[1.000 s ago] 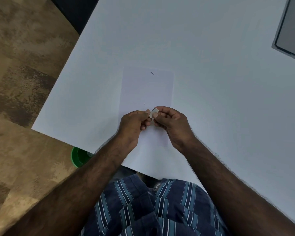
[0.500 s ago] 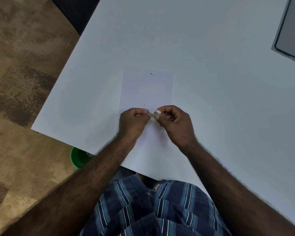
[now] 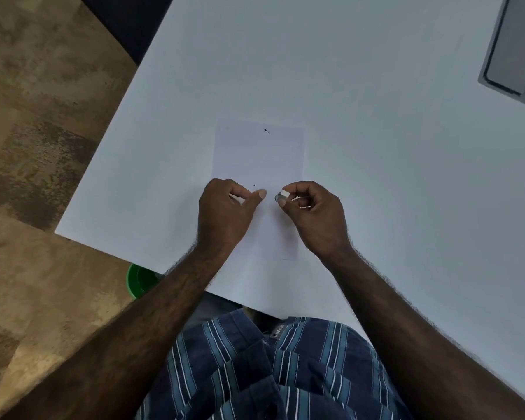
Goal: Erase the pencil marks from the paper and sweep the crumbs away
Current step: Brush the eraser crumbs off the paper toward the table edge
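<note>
Now the right hand (image 3: 315,213) pinches a small white eraser (image 3: 282,195) between thumb and forefinger, other fingers curled, just above the paper (image 3: 258,156). Left hand (image 3: 225,210), near it and apart, holds nothing; thumb extended, fingers loosely curled over the sheet's left edge. Two dark pencil marks (image 3: 266,131) show on the paper, which lies on a white table (image 3: 376,147).

Eraser (image 3: 282,196) mostly buried in right hand (image 3: 319,216) fingers (image 3: 297,189). Small speck (image 3: 254,185) on paper (image 3: 258,153) too tiny to ID. Green container (image 3: 140,280) half under tabletop (image 3: 376,147). Grey tray (image 3: 515,47) cut off at right edge.
</note>
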`<state>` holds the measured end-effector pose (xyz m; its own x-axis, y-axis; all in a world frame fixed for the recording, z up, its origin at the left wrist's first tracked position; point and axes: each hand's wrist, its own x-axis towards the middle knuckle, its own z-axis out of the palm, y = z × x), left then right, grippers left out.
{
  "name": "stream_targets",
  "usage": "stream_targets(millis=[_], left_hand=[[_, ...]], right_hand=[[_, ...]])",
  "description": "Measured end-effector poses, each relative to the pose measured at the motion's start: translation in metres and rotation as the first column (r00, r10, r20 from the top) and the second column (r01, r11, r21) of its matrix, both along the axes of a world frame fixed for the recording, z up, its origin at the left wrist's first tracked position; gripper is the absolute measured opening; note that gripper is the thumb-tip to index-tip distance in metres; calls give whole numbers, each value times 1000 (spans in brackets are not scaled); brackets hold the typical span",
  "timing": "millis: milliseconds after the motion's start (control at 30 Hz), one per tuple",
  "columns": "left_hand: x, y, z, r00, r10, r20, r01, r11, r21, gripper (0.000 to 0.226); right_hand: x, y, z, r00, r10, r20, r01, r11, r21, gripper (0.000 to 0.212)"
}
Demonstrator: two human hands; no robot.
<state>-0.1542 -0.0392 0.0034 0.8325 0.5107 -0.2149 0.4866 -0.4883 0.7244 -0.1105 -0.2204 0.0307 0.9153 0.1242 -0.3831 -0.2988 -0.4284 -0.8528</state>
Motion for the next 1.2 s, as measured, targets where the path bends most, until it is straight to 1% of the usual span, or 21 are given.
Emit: stream_targets(millis=[67, 100, 133, 233, 267, 300, 367, 433, 467, 567, 633, 733, 800, 833, 933, 1000, 1067, 1133, 1200], left_hand=[[0, 5, -1, 999, -14, 41, 13, 999, 35, 48], [0, 7, -2, 998, -28, 58, 26, 999, 42, 49], [1, 10, 0, 997, -48, 61, 46, 998, 40, 45], [5, 16, 8, 992, -121, 21, 121, 993, -11, 16], [6, 18, 10, 991, -134, 8, 134, 990, -33, 15], [6, 21, 10, 990, -139, 4, 139, 989, -43, 18], [7, 26, 9, 990, -137, -5, 137, 990, -45, 35], [8, 30, 10, 989, -145, -13, 145, 988, -53, 38], [9, 32, 12, 988, -150, -21, 149, 987, -59, 34], [9, 34, 18, 992, -126, -23, 122, 983, -137, 5], [9, 35, 18, 988, -154, -32, 144, 968, -206, 12], [6, 34, 17, 947, -316, -63, 277, 898, -343, 19], [2, 30, 17, 906, -421, -50, 371, 844, -386, 30], [1, 28, 17, 895, -445, -31, 399, 831, -388, 33], [-1, 28, 16, 913, -407, -2, 381, 856, -350, 32], [-1, 34, 13, 926, -377, -5, 355, 877, -325, 30], [2, 44, 10, 943, -332, -15, 311, 899, -309, 28], [8, 58, 8, 974, -228, -9, 215, 929, -301, 25], [17, 76, 7, 993, -116, 3, 113, 955, -275, 21]], right_hand=[[1, -1, 1, 1000, 3, 12, -3, 1000, -14, 12], [1, -1, 1, 1000, 5, 19, -4, 1000, -17, 12], [1, -1, 1, 1000, 3, 26, -3, 1000, -18, 12], [3, -1, 2, 999, -4, 36, 4, 1000, -21, 12], [4, -1, 3, 999, -5, 37, 6, 1000, -20, 12], [4, -1, 3, 999, -5, 37, 6, 1000, -18, 12], [4, 0, 4, 999, -3, 33, 3, 1000, -15, 12], [4, 0, 3, 1000, -8, 26, 9, 1000, -15, 13], [4, 1, 2, 1000, -13, 22, 13, 1000, -13, 13], [4, 4, 1, 1000, -15, 12, 15, 1000, -15, 15], [2, 5, -1, 1000, -13, -13, 13, 1000, -2, 18], [-3, 10, -4, 996, 1, -88, 5, 998, 64, 24], [-7, 16, -5, 993, 15, -118, -4, 996, 92, 25], [-8, 19, -5, 991, 16, -131, -3, 995, 105, 25], [-9, 24, -5, 987, 1, -161, 23, 989, 148, 20], [-9, 25, -6, 989, 1, -150, 21, 989, 147, 19], [-10, 23, -10, 996, 39, -75, -35, 998, 56, 22], [-11, 20, -15, 990, 127, 55, -119, 986, -120, 29], [-13, 15, -24, 951, 251, 178, -191, 935, -299, 34]])
